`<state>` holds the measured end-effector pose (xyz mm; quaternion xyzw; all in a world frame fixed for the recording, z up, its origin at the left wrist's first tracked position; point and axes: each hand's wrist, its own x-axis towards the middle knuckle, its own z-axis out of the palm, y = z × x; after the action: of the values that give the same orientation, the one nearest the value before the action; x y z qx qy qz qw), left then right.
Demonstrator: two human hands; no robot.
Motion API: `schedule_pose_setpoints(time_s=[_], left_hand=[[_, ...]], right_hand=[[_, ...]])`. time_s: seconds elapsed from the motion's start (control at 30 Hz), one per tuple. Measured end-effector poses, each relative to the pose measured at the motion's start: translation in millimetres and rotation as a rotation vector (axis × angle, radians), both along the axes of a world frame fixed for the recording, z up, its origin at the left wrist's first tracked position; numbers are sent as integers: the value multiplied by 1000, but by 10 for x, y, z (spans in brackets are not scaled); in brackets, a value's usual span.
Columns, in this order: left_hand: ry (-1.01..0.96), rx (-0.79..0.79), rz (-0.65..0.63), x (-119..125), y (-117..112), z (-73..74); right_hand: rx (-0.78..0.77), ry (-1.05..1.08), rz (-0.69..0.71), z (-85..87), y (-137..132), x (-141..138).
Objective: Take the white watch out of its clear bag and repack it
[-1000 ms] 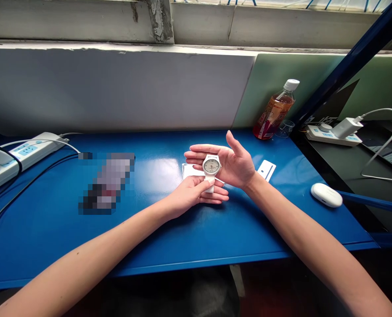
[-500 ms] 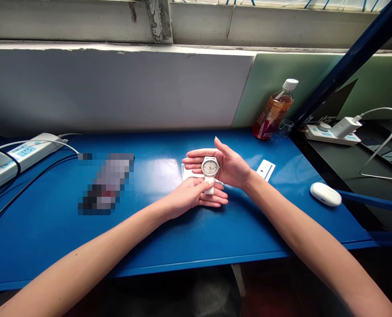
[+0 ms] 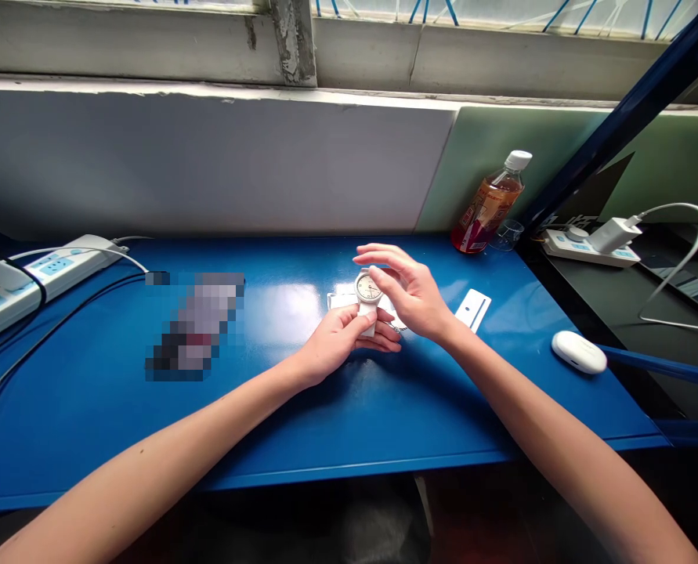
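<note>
A white wristwatch (image 3: pixel 368 287) with a round pale dial is held above the desk, face up. My left hand (image 3: pixel 340 337) grips its lower strap, thumb on top and fingers underneath. Curved over the upper end of the watch is my right hand (image 3: pixel 410 286), its thumb apart from its fingers. The right thumb tip lies close to the upper rim; whether it touches I cannot tell. Behind the hands, a white flat item (image 3: pixel 341 300) is partly hidden on the blue desk (image 3: pixel 290 423). A thin chain (image 3: pixel 400 327) shows by the right palm.
A white card (image 3: pixel 473 309) and a white earbud case (image 3: pixel 579 352) lie to the right. A drink bottle (image 3: pixel 490 205) leans at the back wall beside a clear cup (image 3: pixel 506 235). Power strips (image 3: pixel 60 262) with cables and a blurred-out item (image 3: pixel 199 325) are at left.
My right hand has come out from under the watch, turned over and curled its fingers above the watch's upper end. My left hand keeps hold of the strap.
</note>
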<state>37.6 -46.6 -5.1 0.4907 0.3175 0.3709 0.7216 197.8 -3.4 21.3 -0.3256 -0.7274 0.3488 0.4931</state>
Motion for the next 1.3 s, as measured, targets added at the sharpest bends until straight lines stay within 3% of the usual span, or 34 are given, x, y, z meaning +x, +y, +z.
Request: schedule_pose_setpoints(time_s=[0.07,0.17,0.27,0.37,0.5,0.6,0.7,0.87,0.97,1.13,1.3], left_hand=[[44,152,49,1,-23,-16],[244,540,314,-27,-31,-65],[541,987,506,-92,1,-113],[733,1310,516,-150,40,-137],[840,1509,476,-171,59,-144],[843,1521,471,-165,68,-149],[882,1374,426,-171,94,-156],[1073,1136,185,-229,167,-189],[1139,1057,66,-265,203,-218],[1132,1055,-3,-283,234,-246],[1101,1081,9,-284,235,-233]], right_hand=[[106,-97,-67,-20,-48,118],[97,-80,-136,-118,-152,279],[62,-36,-26,-198,-254,342],[49,-17,142,-198,-323,314],[40,-15,40,-178,-375,244],[-3,-16,-51,-204,-370,223],[-56,-18,-125,-247,-306,258],[-184,-118,-251,-332,-127,395],[-173,-263,-257,-356,-63,442],[-58,-422,-306,-344,-49,467],[-66,-553,-423,-311,-5,546]])
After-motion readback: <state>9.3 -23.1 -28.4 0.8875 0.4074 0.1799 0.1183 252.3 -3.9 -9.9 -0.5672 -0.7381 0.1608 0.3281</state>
